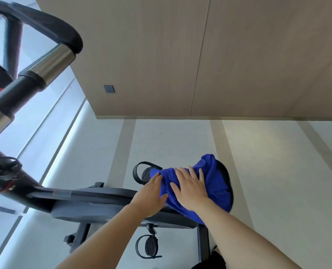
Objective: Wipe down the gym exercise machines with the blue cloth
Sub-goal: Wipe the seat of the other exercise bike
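Pale floor with tan stripes runs up to a wood-panelled wall (pixel 180 55), where a small dark switch plate (pixel 109 89) sits low on the panelling; no writing or brand can be read anywhere. On the exercise bike (pixel 103 202) the blue cloth (pixel 217 183) is draped over the seat (pixel 226 171), bunched and hanging down its near side, its long axis running from the near lower edge up and away toward the wall. Flat on the cloth, the right hand (pixel 190 189) presses with fingers spread and open. Just beside it, the left hand (pixel 151 195) is loosely curled, fingers touching the cloth's left edge and thumb tucked under a fold, seemingly pinching it. A strapped pedal (pixel 141 172) shows beyond the seat and another (pixel 148 246) hangs below the frame. Off to the left, the black-and-chrome handlebar (pixel 45 61) rises close to the camera, in front of bright windows (pixel 45 123).
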Available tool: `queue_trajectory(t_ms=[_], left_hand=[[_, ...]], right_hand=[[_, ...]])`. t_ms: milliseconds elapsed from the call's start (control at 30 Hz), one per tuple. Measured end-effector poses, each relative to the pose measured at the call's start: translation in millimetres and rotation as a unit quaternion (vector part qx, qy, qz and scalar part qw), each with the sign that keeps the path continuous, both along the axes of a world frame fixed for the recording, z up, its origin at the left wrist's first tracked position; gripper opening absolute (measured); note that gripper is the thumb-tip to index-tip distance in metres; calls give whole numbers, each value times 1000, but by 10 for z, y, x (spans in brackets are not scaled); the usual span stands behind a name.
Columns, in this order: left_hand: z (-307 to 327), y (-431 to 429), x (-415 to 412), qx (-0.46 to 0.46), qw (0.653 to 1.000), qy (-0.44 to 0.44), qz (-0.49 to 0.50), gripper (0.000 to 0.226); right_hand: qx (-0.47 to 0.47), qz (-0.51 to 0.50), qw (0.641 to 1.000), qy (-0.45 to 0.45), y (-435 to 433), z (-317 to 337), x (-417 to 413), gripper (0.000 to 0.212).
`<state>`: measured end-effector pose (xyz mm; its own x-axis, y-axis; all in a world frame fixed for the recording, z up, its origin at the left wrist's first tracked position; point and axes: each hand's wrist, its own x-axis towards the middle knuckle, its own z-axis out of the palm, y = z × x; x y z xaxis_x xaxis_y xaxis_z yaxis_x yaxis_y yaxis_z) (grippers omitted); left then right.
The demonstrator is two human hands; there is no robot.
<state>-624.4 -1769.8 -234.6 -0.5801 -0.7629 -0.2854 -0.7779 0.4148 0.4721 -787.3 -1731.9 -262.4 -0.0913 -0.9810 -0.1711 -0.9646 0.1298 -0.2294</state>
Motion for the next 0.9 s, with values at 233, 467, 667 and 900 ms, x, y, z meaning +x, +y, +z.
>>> queue_trajectory(t_ms=[233,467,667,900], left_hand=[[-74,-121,-218,-5,997,-67,-34,80],[-182,-119,-724,-44,995,-77,-43,59],[-237,-122,-1381,-29,998,-50,-3,54],[-192,-249,-1701,22,998,-53,10,62]], right_hand=[[-47,71,995,54,-73,-65,-187,48],[-94,107,990,7,-118,-70,-715,42],[-36,86,993,-69,-296,-10,-1390,40],[19,63,981,-185,-428,-74,-1626,37]])
